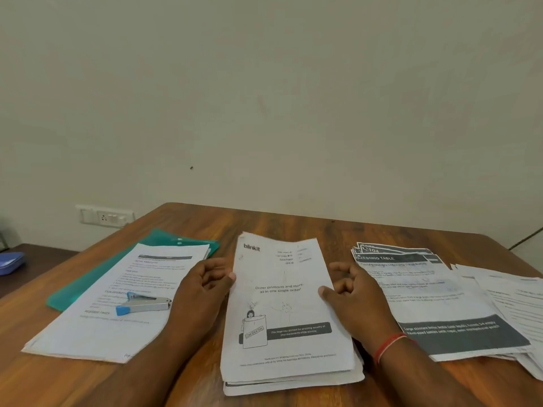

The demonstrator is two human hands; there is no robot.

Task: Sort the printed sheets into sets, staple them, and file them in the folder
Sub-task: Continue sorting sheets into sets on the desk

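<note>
The wooden table (293,224) fills the lower frame. The centre stack (285,318) of printed sheets lies at lower centre, the right stack (440,304) fans out at lower right, and the left stack (97,333) overlaps the green folder (82,289) at lower left. The left hand (205,286) and right hand (352,292) hold the centre stack's side edges, thumbs on paper, fingers curled. The stapler (144,303) rests on the left stack.

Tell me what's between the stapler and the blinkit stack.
Head view: the left hand lies between the stapler and the blinkit stack, its thumb on the stack's left edge.
</note>
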